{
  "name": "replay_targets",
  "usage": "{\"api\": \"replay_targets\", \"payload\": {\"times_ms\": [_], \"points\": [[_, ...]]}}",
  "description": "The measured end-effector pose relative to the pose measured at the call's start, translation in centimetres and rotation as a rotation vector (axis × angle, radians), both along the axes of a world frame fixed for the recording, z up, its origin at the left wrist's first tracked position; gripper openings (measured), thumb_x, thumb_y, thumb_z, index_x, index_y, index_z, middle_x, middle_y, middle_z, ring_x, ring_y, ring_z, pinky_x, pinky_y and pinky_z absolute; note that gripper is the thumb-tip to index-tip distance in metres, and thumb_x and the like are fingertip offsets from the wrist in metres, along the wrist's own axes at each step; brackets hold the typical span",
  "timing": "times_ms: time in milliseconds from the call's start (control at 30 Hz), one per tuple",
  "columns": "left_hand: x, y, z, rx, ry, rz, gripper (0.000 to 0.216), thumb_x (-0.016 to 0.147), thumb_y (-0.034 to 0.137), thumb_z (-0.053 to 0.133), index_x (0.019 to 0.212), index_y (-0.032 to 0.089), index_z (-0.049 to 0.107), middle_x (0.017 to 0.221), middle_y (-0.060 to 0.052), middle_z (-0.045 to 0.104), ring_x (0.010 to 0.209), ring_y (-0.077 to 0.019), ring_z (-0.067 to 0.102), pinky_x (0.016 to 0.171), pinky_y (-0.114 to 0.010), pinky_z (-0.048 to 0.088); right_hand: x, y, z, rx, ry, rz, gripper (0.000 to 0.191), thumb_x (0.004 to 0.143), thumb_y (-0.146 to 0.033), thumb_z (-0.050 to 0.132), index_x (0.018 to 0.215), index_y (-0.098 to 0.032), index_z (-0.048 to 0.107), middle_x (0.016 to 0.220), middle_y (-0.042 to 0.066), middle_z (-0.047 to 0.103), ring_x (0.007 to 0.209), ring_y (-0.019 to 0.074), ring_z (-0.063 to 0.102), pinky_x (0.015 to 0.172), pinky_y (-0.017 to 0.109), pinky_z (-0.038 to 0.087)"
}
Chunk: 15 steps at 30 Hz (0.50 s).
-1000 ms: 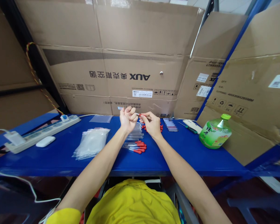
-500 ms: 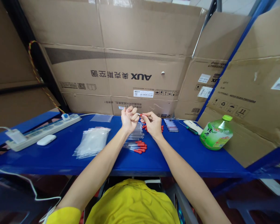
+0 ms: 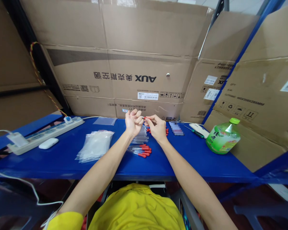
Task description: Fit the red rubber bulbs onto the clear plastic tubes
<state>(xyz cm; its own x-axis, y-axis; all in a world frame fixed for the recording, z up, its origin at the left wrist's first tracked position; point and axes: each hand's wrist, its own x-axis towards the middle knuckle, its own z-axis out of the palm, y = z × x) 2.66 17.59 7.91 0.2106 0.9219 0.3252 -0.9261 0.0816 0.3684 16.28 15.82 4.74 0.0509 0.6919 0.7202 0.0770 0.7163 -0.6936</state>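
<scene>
Dropper [image 3: 142, 117] at clock centre, btwn hands: thin clear tube, mostly hidden by L hand [image 3: 133, 123], w/ red bulb [image 3: 145, 118] at its 3 o'clock end. L hand curled tight on tube, R hand [image 3: 156, 127] pinching bulb end; approx 6 o'clock of it, clear tubes [image 3: 141, 138] bunched, then red-bulbed droppers [image 3: 144, 150], bulbs twd 3.
</scene>
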Motion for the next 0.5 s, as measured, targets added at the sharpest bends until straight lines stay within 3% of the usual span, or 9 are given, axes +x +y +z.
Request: {"api": "replay_targets", "payload": {"times_ms": [500], "points": [[0.34, -0.49, 0.39, -0.073, -0.011, -0.011, 0.042, 0.109, 0.042, 0.023, 0.073, 0.021, 0.025, 0.058, 0.008, 0.022, 0.035, -0.0059, 0.012, 0.038, -0.024, 0.009, 0.01, -0.11, -0.03, 0.029, -0.023, -0.024, 0.021, 0.092, -0.041, 0.069, 0.094, -0.021, 0.073, 0.087, 0.005, 0.08, 0.074, 0.023, 0.078, 0.073, 0.034, 0.065]]}}
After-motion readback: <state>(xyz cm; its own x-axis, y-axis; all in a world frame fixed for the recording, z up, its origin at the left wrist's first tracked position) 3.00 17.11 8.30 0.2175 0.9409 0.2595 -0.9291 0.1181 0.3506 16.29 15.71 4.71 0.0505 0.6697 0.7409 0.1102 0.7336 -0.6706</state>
